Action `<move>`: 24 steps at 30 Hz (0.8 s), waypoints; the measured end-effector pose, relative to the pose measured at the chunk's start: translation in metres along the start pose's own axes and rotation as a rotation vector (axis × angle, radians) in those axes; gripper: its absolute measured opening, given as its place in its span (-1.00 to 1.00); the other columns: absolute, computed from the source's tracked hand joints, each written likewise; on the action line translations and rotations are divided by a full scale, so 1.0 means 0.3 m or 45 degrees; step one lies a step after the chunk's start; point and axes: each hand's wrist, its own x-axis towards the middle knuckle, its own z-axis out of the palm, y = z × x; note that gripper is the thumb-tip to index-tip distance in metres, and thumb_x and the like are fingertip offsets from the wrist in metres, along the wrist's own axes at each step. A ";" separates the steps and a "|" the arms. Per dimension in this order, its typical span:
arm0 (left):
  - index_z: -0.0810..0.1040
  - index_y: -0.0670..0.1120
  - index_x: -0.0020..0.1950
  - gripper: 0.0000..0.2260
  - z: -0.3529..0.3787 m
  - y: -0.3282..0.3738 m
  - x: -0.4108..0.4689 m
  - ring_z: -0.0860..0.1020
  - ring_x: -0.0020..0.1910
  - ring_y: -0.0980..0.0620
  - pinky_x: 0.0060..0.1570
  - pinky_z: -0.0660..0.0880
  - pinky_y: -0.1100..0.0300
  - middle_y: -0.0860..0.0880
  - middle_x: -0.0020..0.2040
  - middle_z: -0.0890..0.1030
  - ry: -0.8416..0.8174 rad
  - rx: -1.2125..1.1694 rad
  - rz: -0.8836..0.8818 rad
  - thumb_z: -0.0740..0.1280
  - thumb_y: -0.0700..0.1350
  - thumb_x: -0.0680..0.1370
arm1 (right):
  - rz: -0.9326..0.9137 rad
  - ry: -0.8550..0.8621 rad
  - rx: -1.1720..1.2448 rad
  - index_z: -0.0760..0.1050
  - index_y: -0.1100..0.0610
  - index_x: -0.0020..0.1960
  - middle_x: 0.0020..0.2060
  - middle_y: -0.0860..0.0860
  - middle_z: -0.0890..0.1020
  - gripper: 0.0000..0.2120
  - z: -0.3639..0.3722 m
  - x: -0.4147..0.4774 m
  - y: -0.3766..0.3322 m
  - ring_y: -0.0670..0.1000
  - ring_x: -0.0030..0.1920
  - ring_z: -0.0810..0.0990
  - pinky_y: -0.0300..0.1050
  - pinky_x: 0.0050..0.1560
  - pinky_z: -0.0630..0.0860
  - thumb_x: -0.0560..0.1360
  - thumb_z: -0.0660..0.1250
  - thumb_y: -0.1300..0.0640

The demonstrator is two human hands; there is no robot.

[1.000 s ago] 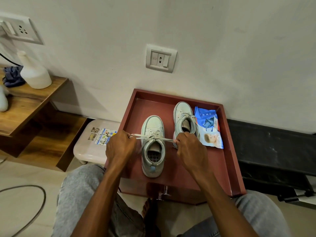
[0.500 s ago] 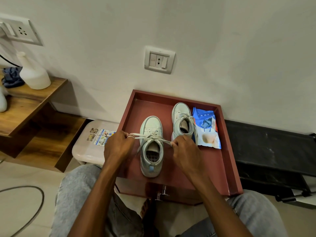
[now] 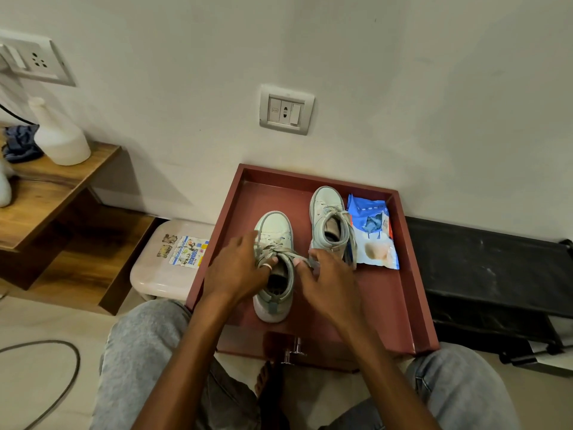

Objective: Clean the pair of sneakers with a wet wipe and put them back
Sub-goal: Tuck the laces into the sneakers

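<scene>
Since the earlier frames the two hands have drawn in from either side of the near sneaker, and the laces, which were stretched out flat between them, now bunch in a knot over its tongue.

Head view: a dark red, square wooden tray (image 3: 376, 308) with raised rims stands against the white wall. In the middle of the tray stands the near pale mint high-top sneaker (image 3: 275, 226), upright, toe toward the wall. The left hand (image 3: 238, 270) lies over the sneaker's left side, its fingers reaching across the eyelets and its thumb, with a ring, pressed at the collar; it pinches the grey-white laces (image 3: 280, 250). The right hand (image 3: 330, 282) is just right of the sneaker and pinches a lace end between thumb and forefinger. The hands are close together, parted only by the shoe's opening.

The second pale mint sneaker (image 3: 328, 217) stands upright toward the tray's back right, laces loose. A blue plastic pack of wet wipes (image 3: 372, 235) lies flat just beside it, against the tray's right rim.

Above the tray a grey switch plate (image 3: 286, 110) sits on the wall. Left of the tray is a cream plastic stool (image 3: 155, 268) with stickers, and farther left a wooden shelf (image 3: 46, 187) bearing a white plastic bottle (image 3: 60, 138). Right of the tray lies a black bench (image 3: 496, 268). Below the tray show the person's grey jeans (image 3: 139, 352).
</scene>
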 end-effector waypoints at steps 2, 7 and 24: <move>0.31 -0.01 0.54 -0.42 0.016 -0.001 -0.004 0.57 0.27 -0.15 0.17 0.58 -0.10 -0.08 0.41 0.52 -0.126 0.069 0.016 0.36 0.14 0.58 | 0.030 -0.139 0.005 0.53 0.00 0.16 0.04 -0.06 0.64 -0.61 0.015 -0.011 -0.015 -0.03 0.02 0.60 -0.32 -0.13 0.45 0.52 0.26 -0.25; 0.47 -0.06 0.34 -0.61 0.026 0.002 -0.004 0.62 0.04 -0.13 0.04 0.62 -0.05 -0.08 0.16 0.63 -0.129 0.035 0.003 0.37 -0.06 0.52 | -0.087 -0.190 0.111 0.55 0.08 0.21 0.09 0.00 0.66 -0.72 0.058 -0.025 -0.076 -0.01 0.07 0.58 -0.50 -0.12 0.25 0.51 0.36 0.09; 0.55 -0.12 0.15 -0.77 -0.043 -0.082 0.097 0.60 0.03 -0.29 -0.13 0.42 0.02 -0.21 0.07 0.66 0.125 0.227 -0.128 0.32 -0.14 0.51 | -0.083 -0.225 0.025 0.52 0.17 0.24 0.10 0.16 0.65 -0.66 0.217 0.089 -0.217 0.22 0.06 0.61 -0.08 -0.07 0.46 0.56 0.24 0.02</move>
